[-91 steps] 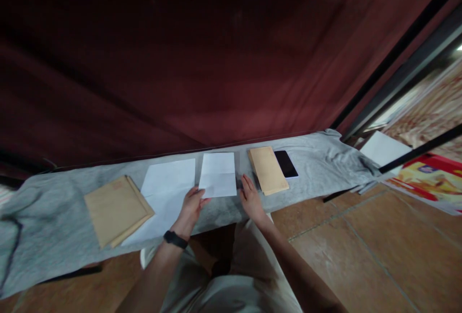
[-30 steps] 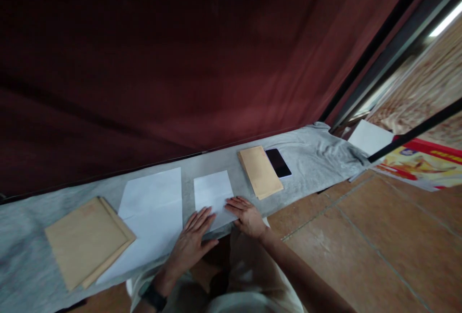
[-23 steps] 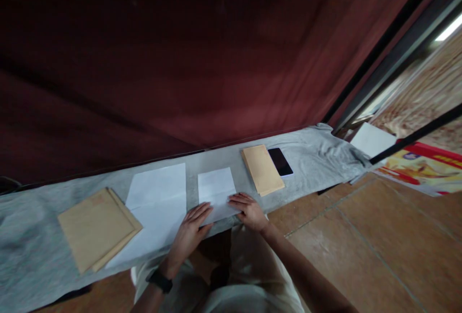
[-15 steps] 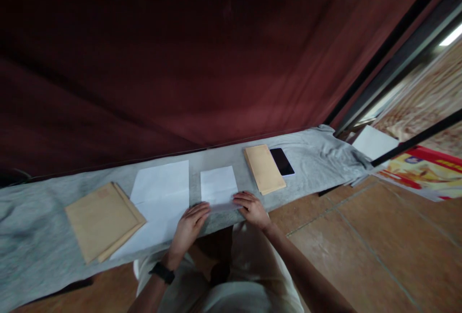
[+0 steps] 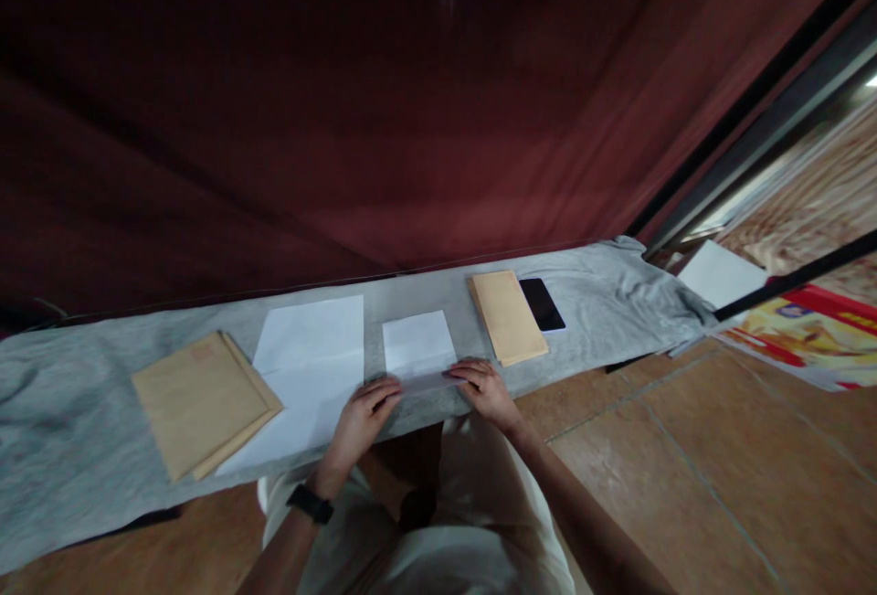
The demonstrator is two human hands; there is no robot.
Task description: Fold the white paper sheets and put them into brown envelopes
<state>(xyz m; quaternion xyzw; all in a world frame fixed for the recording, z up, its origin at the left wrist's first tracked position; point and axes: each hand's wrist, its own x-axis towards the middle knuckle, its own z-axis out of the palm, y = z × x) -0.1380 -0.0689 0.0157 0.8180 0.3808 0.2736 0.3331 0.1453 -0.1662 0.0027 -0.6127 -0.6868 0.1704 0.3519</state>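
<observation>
Currently, head view: both bare hands meet at one piece of paper on a long grey cloth point(image 5: 603, 302), which runs along the foot of a dark red curtain point(image 5: 411, 138).
Small white sheet point(image 5: 419, 339): lies flat on the cloth between the two hands, except along its near edge, where a shaded strip seems to lift off the cloth.
Left hand point(image 5: 363, 417): fingers curled with little gap to the thumb, pinching the sheet's near left corner; a black wristband point(image 5: 311, 504) sits on this wrist.
Right hand point(image 5: 488, 392): fingers bent and drawn in towards the thumb, gripping the near right corner; the thumb is mostly hidden.
Large white sheet point(image 5: 315, 353): just left of the small one, creased across, one side tucked under the left brown envelopes point(image 5: 202, 398).
Right brown envelopes point(image 5: 511, 316): a neat stack beyond the right hand, apart from it, with a black phone point(image 5: 543, 304) close against their far side.
Step in hand: apparently, turning the near edge up to make a fold.
Next move: would call for both corners brought over evenly, edges lined up, then fingertips pressed along the bend so the crease comes out straight.
</observation>
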